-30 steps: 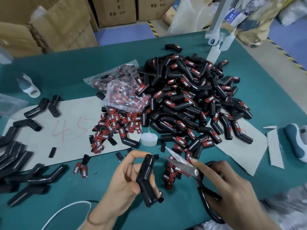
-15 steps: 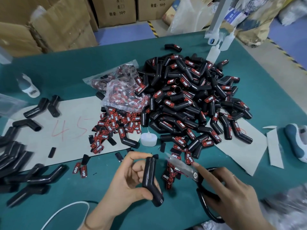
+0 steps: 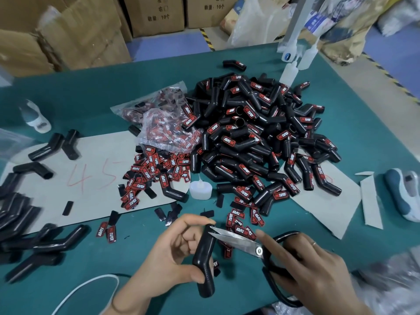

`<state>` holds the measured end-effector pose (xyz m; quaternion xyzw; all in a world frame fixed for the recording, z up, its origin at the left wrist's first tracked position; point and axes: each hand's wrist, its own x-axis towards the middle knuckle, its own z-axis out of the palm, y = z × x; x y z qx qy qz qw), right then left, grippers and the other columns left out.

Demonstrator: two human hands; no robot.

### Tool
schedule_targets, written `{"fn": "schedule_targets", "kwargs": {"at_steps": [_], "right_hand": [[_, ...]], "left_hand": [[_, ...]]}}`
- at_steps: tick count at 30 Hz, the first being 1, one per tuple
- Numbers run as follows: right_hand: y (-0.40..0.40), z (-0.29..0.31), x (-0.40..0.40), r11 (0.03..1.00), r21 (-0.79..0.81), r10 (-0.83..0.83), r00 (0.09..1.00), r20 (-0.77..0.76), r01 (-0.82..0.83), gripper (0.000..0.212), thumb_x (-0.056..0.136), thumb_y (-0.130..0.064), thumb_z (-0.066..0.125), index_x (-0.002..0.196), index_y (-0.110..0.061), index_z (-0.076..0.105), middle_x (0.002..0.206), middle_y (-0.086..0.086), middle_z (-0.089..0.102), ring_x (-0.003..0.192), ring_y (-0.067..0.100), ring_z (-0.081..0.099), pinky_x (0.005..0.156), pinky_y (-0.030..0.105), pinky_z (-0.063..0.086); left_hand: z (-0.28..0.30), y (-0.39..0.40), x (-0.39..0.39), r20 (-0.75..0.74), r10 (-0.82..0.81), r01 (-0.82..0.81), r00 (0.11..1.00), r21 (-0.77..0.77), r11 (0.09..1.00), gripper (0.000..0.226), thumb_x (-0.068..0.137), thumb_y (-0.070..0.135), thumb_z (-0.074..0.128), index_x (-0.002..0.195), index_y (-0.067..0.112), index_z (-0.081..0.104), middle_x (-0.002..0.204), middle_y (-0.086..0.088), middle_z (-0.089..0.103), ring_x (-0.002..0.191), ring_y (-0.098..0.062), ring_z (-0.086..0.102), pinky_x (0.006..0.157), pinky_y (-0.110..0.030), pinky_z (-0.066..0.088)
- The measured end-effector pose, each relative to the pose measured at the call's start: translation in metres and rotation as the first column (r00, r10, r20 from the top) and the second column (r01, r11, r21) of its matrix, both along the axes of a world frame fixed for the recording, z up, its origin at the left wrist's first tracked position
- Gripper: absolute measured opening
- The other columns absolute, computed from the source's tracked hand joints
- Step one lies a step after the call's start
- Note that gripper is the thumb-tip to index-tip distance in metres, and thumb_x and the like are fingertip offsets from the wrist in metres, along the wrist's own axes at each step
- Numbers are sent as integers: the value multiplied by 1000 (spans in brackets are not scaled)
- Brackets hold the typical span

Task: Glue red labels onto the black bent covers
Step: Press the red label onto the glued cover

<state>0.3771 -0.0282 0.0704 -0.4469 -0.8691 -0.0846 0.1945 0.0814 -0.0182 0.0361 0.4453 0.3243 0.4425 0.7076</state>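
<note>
Black bent cover [image 3: 204,258] sits in your left hand [image 3: 172,253], low in the middle of the view, just above the green tabletop [image 3: 91,98]. Your left grip is closed around it, with the thumb low near the bend and the fingers curled on its top part. Your right hand [image 3: 311,271] has its grip closed on the black handles of the scissors [image 3: 245,243]. The shiny blades are a little open, and their tips touch the top end of the cover. Right behind your hands, some loose red labels [image 3: 238,226] lie on the tabletop. More red labels [image 3: 156,169] are heaped on a sheet of grey card [image 3: 95,160] with a red 45 on it. A small white glue bottle [image 3: 201,189] stands next to that heap. Behind it is a big pile of covers [image 3: 256,137], many with a red label on them. Plain black covers [image 3: 18,214] lie at the left edge.
</note>
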Motion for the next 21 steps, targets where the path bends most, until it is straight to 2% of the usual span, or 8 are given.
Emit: {"fn": "schedule_targets", "kwargs": {"at_steps": [4,9,14,18,21], "right_hand": [[-1,1,4,999,-41,21,999,25,-20,49,92,-35,62,141,-30,56,73,-1,52,73,14,47,43,22,42],[-2,1,12,997,-56,51,998,43,-48,52,94,-37,61,145,-31,54,85,-4,42,73,14,49,45,22,42],[-1,1,17,993,-82,87,995,57,-82,63,93,-37,63,153,-33,45,87,-4,40,77,13,46,43,24,42],[0,0,18,994,-43,105,991,78,-102,52,103,-38,53,154,-33,44,80,-3,48,73,12,48,44,24,43],[3,3,16,994,-32,105,990,90,-102,46,106,-38,49,151,-30,48,73,-2,52,64,14,54,43,24,43]], "left_hand": [[-3,0,-1,43,-34,35,998,-17,999,79,69,31,96,135,11,58,84,-11,65,70,-24,73,67,-33,58],[-11,0,-4,64,-68,69,996,-17,997,82,72,34,93,139,6,55,85,-8,67,69,-21,72,67,-30,56],[-15,0,-5,197,-132,135,971,-3,991,82,80,27,86,143,-8,46,88,-7,69,69,-23,74,67,-29,58],[-14,0,-3,339,-169,183,925,-7,983,83,86,28,82,143,-15,40,89,-9,69,69,-23,75,65,-28,58],[-12,1,-1,385,-176,192,906,-3,981,82,89,32,80,142,-16,39,90,-8,70,68,-21,74,65,-26,58]]}}
